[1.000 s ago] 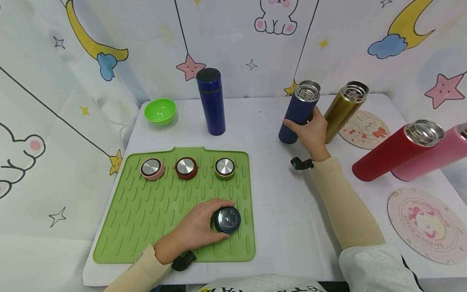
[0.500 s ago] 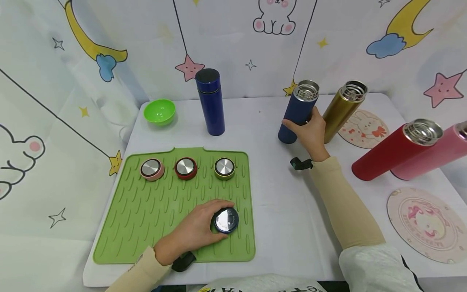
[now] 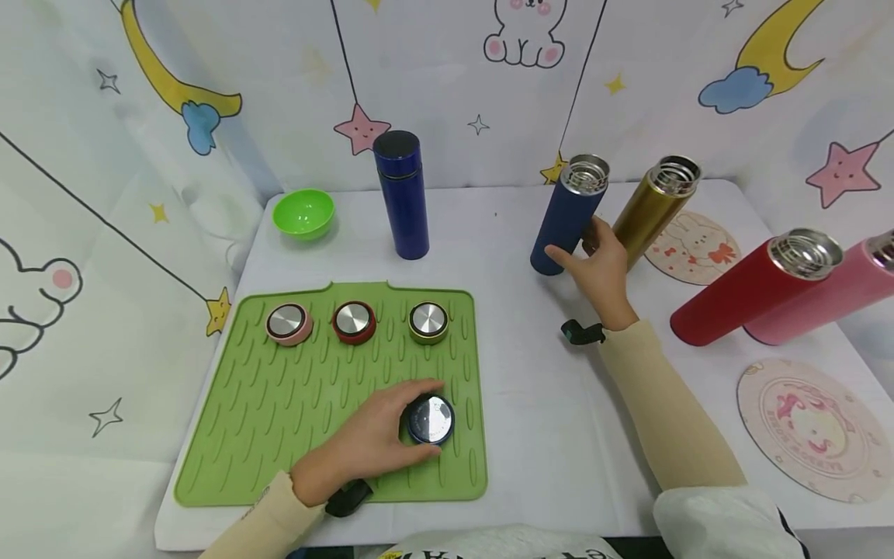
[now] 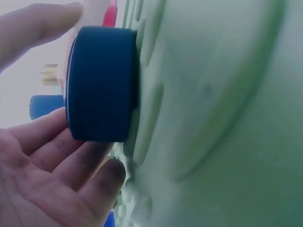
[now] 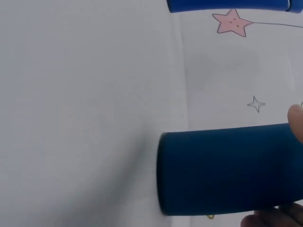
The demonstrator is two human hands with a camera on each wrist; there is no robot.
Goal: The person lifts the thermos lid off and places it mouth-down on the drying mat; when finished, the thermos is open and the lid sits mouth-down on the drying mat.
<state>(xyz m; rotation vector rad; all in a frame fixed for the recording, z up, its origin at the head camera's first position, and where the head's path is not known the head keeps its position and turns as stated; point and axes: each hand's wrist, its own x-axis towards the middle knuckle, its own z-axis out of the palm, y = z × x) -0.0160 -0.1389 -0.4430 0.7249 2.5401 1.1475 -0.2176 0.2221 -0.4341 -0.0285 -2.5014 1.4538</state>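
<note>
On the green mat [image 3: 314, 404] sits a dark blue bottle lid [image 3: 431, 420], top up. My left hand [image 3: 373, 435] is spread around it; in the left wrist view the thumb stands apart from the lid [image 4: 102, 85], with relaxed fingers close beside it. A dark blue, lidless thermos bottle [image 3: 569, 210] stands upright at the back right. Loosely around its lower part is my right hand [image 3: 602, 272], thumb at its near side and fingers at its right. In the right wrist view the bottle [image 5: 227, 170] lies between thumb and fingers; contact is hard to tell.
Pink [image 3: 289, 322], red [image 3: 354, 322] and gold [image 3: 428, 322] lids sit along the mat. Lidless gold [image 3: 653, 206], red [image 3: 754, 295] and pink [image 3: 824, 287] bottles stand right. A capped blue bottle [image 3: 403, 198] and green bowl [image 3: 304, 215] stand behind; round coasters [image 3: 810, 431] lie right.
My right hand has slid down and slightly right along the blue bottle, its grip loosened, while the bottle stays put. My left fingers have widened a little around the lid, which now lies flat.
</note>
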